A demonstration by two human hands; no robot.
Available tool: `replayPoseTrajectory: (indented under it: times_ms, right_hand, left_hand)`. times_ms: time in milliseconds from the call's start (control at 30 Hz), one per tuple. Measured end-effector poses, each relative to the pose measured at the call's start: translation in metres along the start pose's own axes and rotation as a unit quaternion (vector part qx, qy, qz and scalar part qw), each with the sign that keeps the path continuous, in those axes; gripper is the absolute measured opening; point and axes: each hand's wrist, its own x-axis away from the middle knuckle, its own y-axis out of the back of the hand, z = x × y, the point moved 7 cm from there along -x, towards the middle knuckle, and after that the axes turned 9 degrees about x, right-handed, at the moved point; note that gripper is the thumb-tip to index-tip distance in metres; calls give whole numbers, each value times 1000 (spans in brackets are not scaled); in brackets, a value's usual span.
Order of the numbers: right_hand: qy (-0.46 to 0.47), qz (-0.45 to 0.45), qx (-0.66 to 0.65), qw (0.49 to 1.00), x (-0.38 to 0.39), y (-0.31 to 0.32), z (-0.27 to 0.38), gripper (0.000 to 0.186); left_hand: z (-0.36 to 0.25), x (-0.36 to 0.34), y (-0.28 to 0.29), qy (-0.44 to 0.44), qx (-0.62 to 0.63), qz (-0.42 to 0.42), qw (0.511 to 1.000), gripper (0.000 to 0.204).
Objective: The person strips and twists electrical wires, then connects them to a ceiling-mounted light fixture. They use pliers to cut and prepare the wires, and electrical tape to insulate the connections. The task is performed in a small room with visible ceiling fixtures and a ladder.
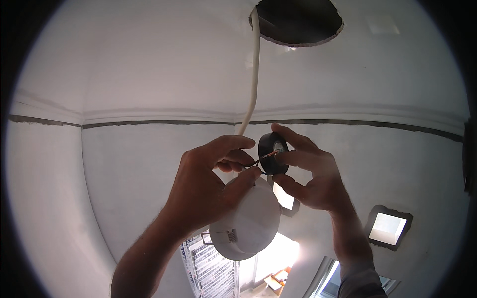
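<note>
My right hand (313,171) holds a roll of black electrical tape (267,149), its fingers around the edge and in the core. Closed in a pinch, my left hand (211,174) grips thin electrical wires (262,159) just left of the roll. One wire has a bare copper end that crosses in front of the tape. Below my left hand hangs a round white ceiling light (248,223) with a spring clip (232,235) on its side. A white cable (256,69) comes down from the ceiling and runs behind my left hand.
The cable leaves a round hole (300,22) cut in the white ceiling. A dark gap (318,121) runs along the top of the walls. At lower right is a small square opening (389,228); below are a film-covered panel (211,265) and a bright window (330,280).
</note>
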Motion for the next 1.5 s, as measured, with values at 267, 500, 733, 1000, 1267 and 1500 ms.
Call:
replayPoseTrajectory:
  times_ms: [267, 500, 733, 1000, 1267, 1500]
  right_hand:
    - [9, 15, 1, 1000, -1, -2, -1, 31]
    - [-7, 18, -3, 1000, -4, -9, -12, 33]
    - [50, 16, -7, 999, -4, -4, 0, 33]
    - [76, 3, 26, 997, 1, 1, 10, 25]
    - [88, 24, -239, 967, -7, -9, 19, 27]
    - [-30, -44, -390, 919, -11, -16, -9, 32]
  left_hand:
    - [3, -2, -1, -7, 0, 4, 1000, 30]
    - [-3, -1, 0, 0, 8, -6, 1000, 34]
    - [0, 0, 2, 6, 5, -3, 1000, 30]
    - [1, 1, 4, 4, 14, -29, 999, 15]
    - [-2, 2, 6, -38, -52, -36, 997, 11]
    - [5, 3, -10, -80, -54, -27, 995, 6]
